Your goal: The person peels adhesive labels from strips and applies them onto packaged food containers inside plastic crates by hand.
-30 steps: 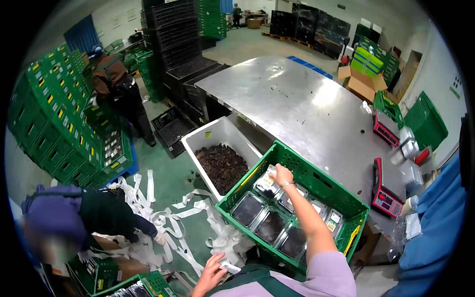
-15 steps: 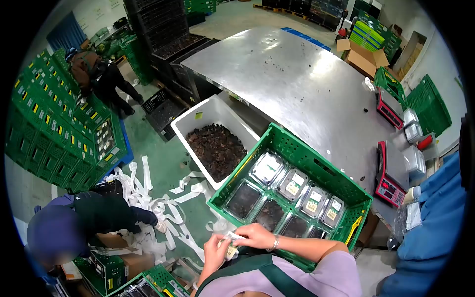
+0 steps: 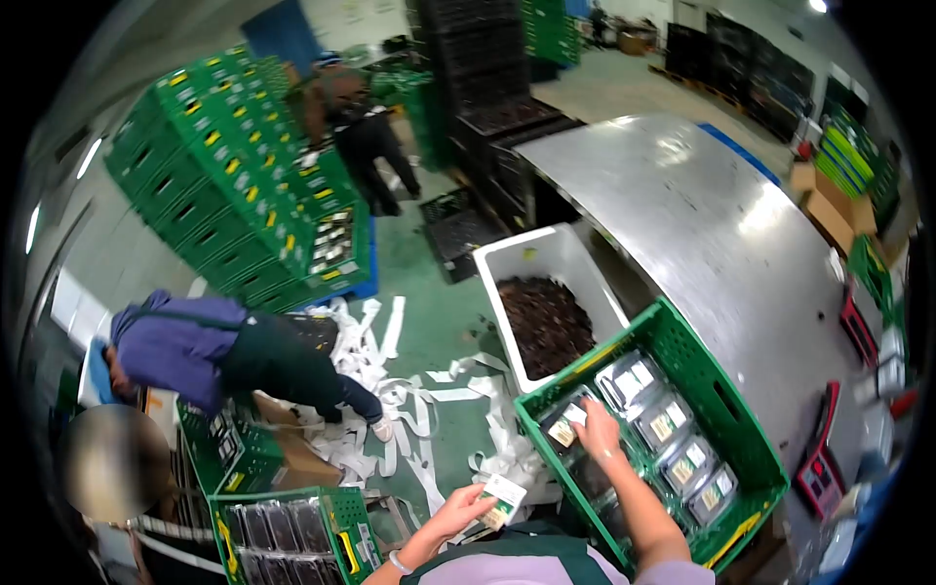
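Green plastic all round the boxes: a tilted crate (image 3: 682, 356), high walls on every side, directly in front of the body. Within it, just inside the left wall, a dark box (image 3: 548, 413) with a pale label (image 3: 563, 431) on its lid. Right hand (image 3: 597, 431) over that lid, fingers bent and touching the label; cannot tell whether pinching it or only pressing. Along the far right wall, a row of labelled boxes (image 3: 688, 462), packed side by side, with hardly any space between their edges. Nearer the left wall, more dark boxes, partly hidden under the right forearm.

Left hand (image 3: 466, 511) outside the crate, thumb and fingers closed on printed cards (image 3: 503, 499), just short of the crate's near left edge, with a narrow gap between.

Beyond the crate's upper corner, a white tub (image 3: 539, 254) of brown bits, rims overlapping in view; cannot tell whether touching. To the right, the long edge of a metal table (image 3: 682, 219), with a broad stretch of surface beyond. Between tub and stacked crates (image 3: 210, 185), a walkway of green floor (image 3: 434, 331), narrowed lower down by loose white strips (image 3: 394, 328).
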`<action>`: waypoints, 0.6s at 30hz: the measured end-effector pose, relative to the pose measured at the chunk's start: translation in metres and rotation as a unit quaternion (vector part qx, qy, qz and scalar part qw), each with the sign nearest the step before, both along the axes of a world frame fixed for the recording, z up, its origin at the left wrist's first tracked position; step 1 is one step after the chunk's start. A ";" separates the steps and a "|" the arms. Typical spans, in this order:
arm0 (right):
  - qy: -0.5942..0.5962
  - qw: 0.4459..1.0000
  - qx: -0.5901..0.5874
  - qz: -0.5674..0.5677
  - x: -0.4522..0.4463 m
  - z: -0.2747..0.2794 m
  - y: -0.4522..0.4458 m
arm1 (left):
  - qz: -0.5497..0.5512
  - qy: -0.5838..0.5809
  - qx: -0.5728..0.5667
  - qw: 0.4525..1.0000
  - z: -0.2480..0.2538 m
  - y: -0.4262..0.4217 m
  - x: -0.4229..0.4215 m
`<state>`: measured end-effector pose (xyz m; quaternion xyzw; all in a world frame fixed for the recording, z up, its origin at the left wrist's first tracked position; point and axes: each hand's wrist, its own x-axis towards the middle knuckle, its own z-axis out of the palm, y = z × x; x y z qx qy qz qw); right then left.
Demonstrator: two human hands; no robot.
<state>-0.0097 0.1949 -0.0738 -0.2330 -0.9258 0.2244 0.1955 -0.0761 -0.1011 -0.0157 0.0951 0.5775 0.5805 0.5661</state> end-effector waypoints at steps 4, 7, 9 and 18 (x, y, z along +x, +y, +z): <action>0.020 0.959 -0.230 0.167 0.038 0.086 -0.075 | -0.030 0.246 0.097 0.964 0.024 0.016 0.011; -0.035 0.946 -0.239 0.216 0.058 0.098 -0.110 | -0.006 0.308 0.079 0.948 0.024 0.024 0.023; -0.071 0.940 -0.274 0.193 0.066 0.094 -0.112 | 0.005 0.257 0.032 0.966 0.006 0.023 0.031; -0.212 0.963 -0.097 -0.134 0.084 -0.015 0.016 | -0.265 0.352 0.090 0.893 0.009 -0.008 0.030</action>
